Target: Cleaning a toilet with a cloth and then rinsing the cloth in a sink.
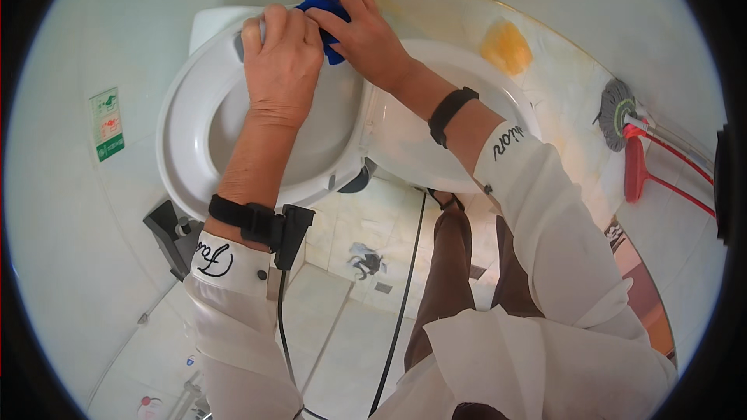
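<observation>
A white toilet seat (pixel 185 128) with a wide oval opening stands at the left, small grey pads on its surface. My left hand (pixel 284 62) is closed over the far part of this ring, fingers curled at its edge. A blue cloth (pixel 336 8) is bunched at the far edge, beside the left fingertips. My right hand (pixel 364 37) grips that cloth, thumb and fingers pressed into it. Right of the seat lies a white rounded toilet bowl (pixel 443 124), partly behind my right forearm. What the fingertips touch underneath is hidden.
A grey mop head (pixel 617 113) and a red brush (pixel 636 167) lean at the right wall. A black cable (pixel 401 319) runs over the tiled floor, near a drain cover (pixel 384 288). A sign (pixel 106 124) is on the left wall; an orange stain (pixel 506 47) marks the far tiles.
</observation>
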Tool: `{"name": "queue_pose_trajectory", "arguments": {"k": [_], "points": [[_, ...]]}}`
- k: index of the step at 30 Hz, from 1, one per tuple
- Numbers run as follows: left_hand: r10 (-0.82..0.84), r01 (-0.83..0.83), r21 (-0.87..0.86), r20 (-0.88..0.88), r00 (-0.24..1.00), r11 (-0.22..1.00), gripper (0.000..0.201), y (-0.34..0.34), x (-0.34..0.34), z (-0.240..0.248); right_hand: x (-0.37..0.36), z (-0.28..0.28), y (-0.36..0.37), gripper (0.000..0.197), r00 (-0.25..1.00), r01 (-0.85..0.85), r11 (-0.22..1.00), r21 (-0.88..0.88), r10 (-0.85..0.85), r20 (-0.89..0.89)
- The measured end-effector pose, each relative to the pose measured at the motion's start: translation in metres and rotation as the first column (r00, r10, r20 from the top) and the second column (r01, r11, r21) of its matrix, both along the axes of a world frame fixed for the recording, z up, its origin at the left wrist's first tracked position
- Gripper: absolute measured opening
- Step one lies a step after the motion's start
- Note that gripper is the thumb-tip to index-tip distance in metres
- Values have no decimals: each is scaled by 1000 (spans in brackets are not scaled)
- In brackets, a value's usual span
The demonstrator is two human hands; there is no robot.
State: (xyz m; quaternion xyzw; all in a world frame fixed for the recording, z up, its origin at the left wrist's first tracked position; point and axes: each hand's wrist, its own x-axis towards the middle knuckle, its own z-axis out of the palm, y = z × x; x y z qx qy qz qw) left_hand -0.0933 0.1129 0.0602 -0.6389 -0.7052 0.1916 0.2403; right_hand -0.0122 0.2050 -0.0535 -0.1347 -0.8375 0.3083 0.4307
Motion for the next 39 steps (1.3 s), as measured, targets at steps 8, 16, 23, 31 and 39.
{"name": "queue_pose_trajectory", "arguments": {"k": [8, 16, 23, 31, 39], "points": [[19, -27, -123, -67, 998, 992, 33, 8, 13, -36, 14, -37, -1, 46, 997, 19, 998, -55, -15, 74], [53, -54, -180, -8, 999, 982, 41, 4, 15, -61, 21, -64, -13, 57, 981, 68, 995, -77, -53, 184], [55, -52, -117, 19, 998, 992, 42, 4, 18, -87, 22, -85, -28, 67, 981, 151, 979, -136, -131, 143], [-55, 54, 38, 41, 998, 998, 33, 1, 22, -113, 16, -95, -47, 67, 967, 251, 873, -418, -210, 141], [-56, 50, 79, 72, 996, 996, 34, -9, 27, -129, 14, -103, -72, 57, 945, 309, 814, -491, -207, 252]]}}
